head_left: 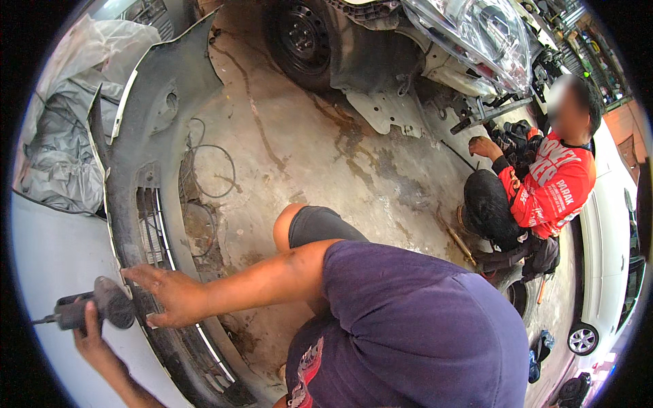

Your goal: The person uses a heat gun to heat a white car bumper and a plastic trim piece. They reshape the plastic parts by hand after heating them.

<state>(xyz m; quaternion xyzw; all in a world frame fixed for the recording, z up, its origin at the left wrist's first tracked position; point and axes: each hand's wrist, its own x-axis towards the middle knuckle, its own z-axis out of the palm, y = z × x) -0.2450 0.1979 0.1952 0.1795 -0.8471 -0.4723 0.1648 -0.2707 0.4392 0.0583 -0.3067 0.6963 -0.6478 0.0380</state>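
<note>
My left hand comes up from the lower left with its fingers round a black hand-held power tool. That tool has a cylindrical body, a wide round head on its right side and a thin cord or rod at its left end. My right hand reaches across, thumb and fingers spread, over the edge of a dark car bumper. The fingertips are close to the tool's round head; whether they touch it I cannot tell. The bumper stands long and curved, with a slatted grille opening in its middle.
A person in a red shirt sits at the right by the car's front end, below a headlight. A black wheel is at the top. Crumpled plastic sheeting covers something at left. A cable loops on the stained floor.
</note>
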